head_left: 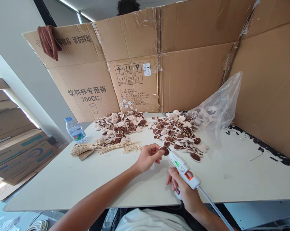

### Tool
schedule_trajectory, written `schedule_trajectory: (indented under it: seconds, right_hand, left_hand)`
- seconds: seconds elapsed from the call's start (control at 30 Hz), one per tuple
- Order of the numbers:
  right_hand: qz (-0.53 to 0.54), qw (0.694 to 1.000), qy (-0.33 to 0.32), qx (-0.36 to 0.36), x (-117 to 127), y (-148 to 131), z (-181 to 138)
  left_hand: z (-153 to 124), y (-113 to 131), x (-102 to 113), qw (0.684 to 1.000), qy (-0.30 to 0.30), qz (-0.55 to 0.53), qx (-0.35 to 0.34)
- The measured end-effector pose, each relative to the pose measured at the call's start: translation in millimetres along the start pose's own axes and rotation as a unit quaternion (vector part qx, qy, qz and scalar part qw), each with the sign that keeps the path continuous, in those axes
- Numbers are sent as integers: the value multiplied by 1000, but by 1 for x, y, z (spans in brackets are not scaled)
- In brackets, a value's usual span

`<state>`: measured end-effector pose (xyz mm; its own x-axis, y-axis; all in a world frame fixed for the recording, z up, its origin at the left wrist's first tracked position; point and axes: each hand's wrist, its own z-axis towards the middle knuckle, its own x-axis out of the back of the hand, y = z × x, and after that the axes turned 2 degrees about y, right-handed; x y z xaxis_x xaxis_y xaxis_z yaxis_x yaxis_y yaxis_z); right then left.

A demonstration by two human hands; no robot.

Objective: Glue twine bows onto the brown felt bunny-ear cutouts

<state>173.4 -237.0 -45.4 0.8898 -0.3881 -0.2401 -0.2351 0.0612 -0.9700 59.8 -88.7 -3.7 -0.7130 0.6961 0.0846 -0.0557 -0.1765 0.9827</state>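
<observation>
Over the middle of the table, my left hand (148,157) pinches a small brown fabric piece (164,150) between thumb and fingers. A white hot glue gun (182,166) is gripped in my right hand (184,191), its nozzle at the right edge of the brown piece. Whether the nozzle touches it, I cannot tell. Just beyond my hands lies a heap of brown and cream plush pieces (180,128), some with thin cords on them. A second heap of such pieces (120,123) is farther left, with bundles of cream cords (87,148) in front of it.
Cardboard walls (190,73) stand along the back and right of the table (87,183). A water bottle (76,130) is at the left edge. A clear plastic bag (219,106) holds more plush pieces at the back right. Black bits (262,144) lie along the right wall.
</observation>
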Motion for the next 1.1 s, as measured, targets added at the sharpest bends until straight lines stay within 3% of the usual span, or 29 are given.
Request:
schedule_trajectory:
  seconds: [0.77,1.1]
  right_hand:
    - [-13,1000,-13,20,4,9,2]
    - [-5,1000,-25,2,-2,-10,-3]
  left_hand:
    - [0,0,-1,1000,2,-5,-11]
    - [3,-4,2,1000,14,7,-7]
